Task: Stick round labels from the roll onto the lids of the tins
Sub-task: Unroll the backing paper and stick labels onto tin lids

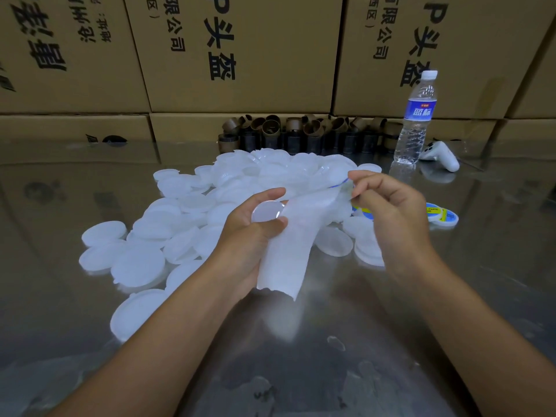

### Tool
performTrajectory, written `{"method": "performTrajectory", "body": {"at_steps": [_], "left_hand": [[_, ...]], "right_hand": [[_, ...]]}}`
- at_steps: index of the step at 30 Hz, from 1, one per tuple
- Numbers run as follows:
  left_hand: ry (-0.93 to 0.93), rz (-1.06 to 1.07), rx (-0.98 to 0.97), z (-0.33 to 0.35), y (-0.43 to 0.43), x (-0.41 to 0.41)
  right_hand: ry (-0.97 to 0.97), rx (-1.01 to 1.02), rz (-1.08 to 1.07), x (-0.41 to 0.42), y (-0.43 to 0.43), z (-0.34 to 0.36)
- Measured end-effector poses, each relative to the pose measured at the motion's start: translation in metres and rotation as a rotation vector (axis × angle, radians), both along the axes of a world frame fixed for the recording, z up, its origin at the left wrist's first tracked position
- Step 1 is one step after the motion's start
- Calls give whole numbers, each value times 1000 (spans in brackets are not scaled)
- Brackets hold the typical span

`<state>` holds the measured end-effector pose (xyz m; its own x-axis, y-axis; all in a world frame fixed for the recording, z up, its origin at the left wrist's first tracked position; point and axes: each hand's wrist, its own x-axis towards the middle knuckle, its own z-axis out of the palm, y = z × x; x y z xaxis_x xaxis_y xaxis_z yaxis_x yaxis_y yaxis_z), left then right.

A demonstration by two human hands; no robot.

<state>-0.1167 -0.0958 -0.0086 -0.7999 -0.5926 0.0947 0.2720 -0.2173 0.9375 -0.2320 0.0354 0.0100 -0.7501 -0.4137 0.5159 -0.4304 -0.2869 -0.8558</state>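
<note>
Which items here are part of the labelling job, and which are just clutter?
Job: left hand, the lid it holds, label strip, label pinched by right hand, blank lid pile, labelled lids.
Lying about: water bottle, white controller, cardboard cores, cartons.

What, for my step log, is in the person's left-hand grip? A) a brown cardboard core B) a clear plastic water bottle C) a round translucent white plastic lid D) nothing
C: the left-hand grip holds a round translucent white plastic lid between fingers and thumb, while the right-hand grip pinches the upper end of the white paper backing strip.
</note>
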Motion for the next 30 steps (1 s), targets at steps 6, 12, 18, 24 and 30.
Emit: {"method": "performTrajectory", "body": {"at_steps": [6, 12, 18, 24, 30], "left_hand": [[-46, 227, -66, -4, -2, -3], [50, 331, 12, 3, -2, -4], [183, -55, 395, 11, -1, 0], [111, -133, 363, 11, 4, 0], [47, -149, 347, 12, 8, 1]], "right_hand": [[-152, -135, 110, -4, 3, 5], [-212, -116, 208, 1, 0, 5], [-260, -118, 342, 2, 1, 4], [-242, -82, 507, 3, 3, 5], [-162, -14, 505, 7, 1, 3]]}}
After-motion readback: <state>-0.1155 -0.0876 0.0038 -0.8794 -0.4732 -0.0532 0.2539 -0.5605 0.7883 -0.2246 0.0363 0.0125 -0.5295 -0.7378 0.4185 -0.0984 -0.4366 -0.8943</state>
